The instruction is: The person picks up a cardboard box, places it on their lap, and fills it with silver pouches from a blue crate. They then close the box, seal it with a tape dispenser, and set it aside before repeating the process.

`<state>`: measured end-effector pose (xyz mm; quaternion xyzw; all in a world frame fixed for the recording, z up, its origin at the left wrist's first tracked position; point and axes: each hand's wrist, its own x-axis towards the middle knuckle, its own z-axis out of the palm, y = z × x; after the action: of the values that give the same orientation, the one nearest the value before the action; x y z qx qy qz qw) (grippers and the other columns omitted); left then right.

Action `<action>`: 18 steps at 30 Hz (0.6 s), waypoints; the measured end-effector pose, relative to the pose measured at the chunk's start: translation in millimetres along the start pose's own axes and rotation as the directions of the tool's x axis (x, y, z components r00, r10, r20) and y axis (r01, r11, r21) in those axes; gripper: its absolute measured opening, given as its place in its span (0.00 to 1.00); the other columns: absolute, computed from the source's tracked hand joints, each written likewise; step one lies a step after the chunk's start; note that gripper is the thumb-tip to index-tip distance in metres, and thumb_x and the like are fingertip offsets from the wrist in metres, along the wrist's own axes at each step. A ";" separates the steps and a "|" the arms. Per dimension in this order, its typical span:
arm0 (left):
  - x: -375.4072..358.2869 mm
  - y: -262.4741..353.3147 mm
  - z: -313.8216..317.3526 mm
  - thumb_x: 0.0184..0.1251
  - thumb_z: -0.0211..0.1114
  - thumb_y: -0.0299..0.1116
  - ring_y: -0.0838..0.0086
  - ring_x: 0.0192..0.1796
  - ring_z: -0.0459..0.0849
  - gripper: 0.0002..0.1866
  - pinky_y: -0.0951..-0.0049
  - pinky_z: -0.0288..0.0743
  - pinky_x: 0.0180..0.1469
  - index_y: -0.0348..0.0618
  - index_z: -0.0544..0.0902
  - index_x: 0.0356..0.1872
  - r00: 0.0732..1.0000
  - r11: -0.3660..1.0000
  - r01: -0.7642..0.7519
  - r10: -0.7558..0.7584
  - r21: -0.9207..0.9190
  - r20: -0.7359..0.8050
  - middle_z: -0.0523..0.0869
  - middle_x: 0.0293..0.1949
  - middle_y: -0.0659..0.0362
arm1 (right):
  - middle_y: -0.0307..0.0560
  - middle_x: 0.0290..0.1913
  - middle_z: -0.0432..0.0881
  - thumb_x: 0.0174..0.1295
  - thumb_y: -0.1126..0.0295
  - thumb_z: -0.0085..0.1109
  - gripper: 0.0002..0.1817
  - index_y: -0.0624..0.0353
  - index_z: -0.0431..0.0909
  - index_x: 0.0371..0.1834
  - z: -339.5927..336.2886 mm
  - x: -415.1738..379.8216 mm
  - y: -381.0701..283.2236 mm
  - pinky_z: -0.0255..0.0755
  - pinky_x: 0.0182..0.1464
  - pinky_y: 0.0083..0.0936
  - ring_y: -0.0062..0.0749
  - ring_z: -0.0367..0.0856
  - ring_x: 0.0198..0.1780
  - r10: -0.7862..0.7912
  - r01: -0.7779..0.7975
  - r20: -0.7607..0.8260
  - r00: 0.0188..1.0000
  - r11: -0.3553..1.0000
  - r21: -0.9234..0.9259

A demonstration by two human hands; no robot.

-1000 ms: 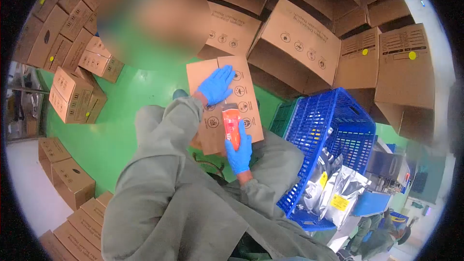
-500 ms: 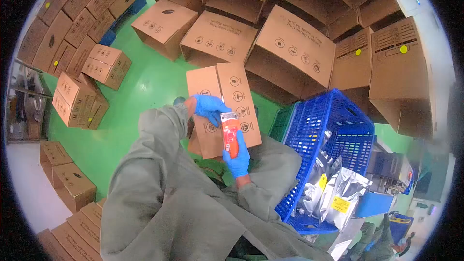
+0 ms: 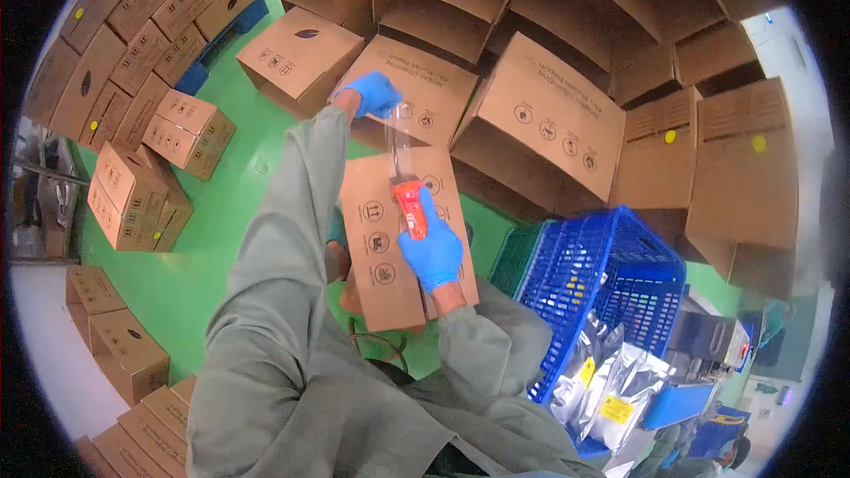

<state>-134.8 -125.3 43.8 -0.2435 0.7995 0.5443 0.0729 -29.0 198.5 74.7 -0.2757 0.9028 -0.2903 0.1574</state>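
Note:
My right hand point(image 3: 433, 253), in a blue glove, is wrapped round a red-orange tape dispenser point(image 3: 409, 206) over the closed flaps of a cardboard box point(image 3: 381, 243). From the dispenser's far end a strip of clear tape point(image 3: 399, 146) stretches away from me. At its other end my left hand point(image 3: 375, 94), also gloved in blue, has its fingers closed on the tape. That hand is beyond the box's far edge and overlaps another carton in this view. The box is between my legs, with printed symbols on its top.
At my right a blue plastic crate point(image 3: 553, 279) holds silver pouches point(image 3: 624, 389) with yellow labels. Open cartons point(image 3: 549, 115) stand in rows ahead. Stacked boxes point(image 3: 133, 62) rise at the far left, with green floor point(image 3: 257, 146) between. Another person point(image 3: 695, 460) is at lower right.
My left hand has moved up and away from the dispenser, drawing out a strip of clear tape. The dispenser has shifted slightly away and left with my right hand. The view has tilted a little.

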 end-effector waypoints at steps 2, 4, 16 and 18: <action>4.3 -3.6 0.2 0.55 0.65 0.34 0.72 0.26 0.80 0.11 0.70 0.79 0.33 0.34 0.83 0.27 0.999 0.998 -0.024 0.022 0.050 0.035 0.83 0.26 0.52 | 0.61 0.37 0.81 0.51 0.58 0.62 0.45 0.37 0.54 0.76 9.3 9.6 -7.9 0.77 0.38 0.48 0.56 0.83 0.36 0.021 -0.019 0.033 0.999 0.998 -0.059; 26.7 -39.2 11.7 0.55 0.64 0.37 0.65 0.28 0.83 0.14 0.66 0.80 0.36 0.34 0.84 0.31 0.985 0.864 -0.094 0.152 0.495 -0.078 0.85 0.26 0.47 | 0.62 0.37 0.81 0.52 0.58 0.61 0.45 0.37 0.54 0.76 13.0 10.2 -11.8 0.77 0.37 0.48 0.57 0.83 0.35 0.038 -0.033 0.073 0.997 0.997 -0.063; 24.4 -108.2 79.2 0.59 0.50 0.70 0.55 0.63 0.76 0.42 0.54 0.71 0.61 0.36 0.83 0.51 0.984 0.753 0.173 -0.165 0.635 -0.073 0.79 0.59 0.44 | 0.57 0.33 0.81 0.49 0.60 0.63 0.44 0.40 0.59 0.74 13.9 20.5 -13.4 0.77 0.36 0.44 0.52 0.83 0.33 0.081 -0.070 0.148 0.986 0.995 -0.078; 3.9 -66.3 75.8 0.59 0.46 0.74 0.54 0.63 0.76 0.46 0.54 0.71 0.61 0.35 0.83 0.51 0.971 0.883 0.087 -0.178 0.461 0.157 0.79 0.59 0.43 | 0.57 0.33 0.81 0.48 0.60 0.63 0.44 0.40 0.59 0.74 15.4 20.5 -9.4 0.77 0.37 0.44 0.52 0.83 0.33 0.078 -0.065 0.126 0.989 0.993 -0.102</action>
<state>-118.4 -77.0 -43.2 -0.2197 0.8742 0.3588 0.2425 -34.7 173.3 65.8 -0.2690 0.9129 -0.2214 0.2125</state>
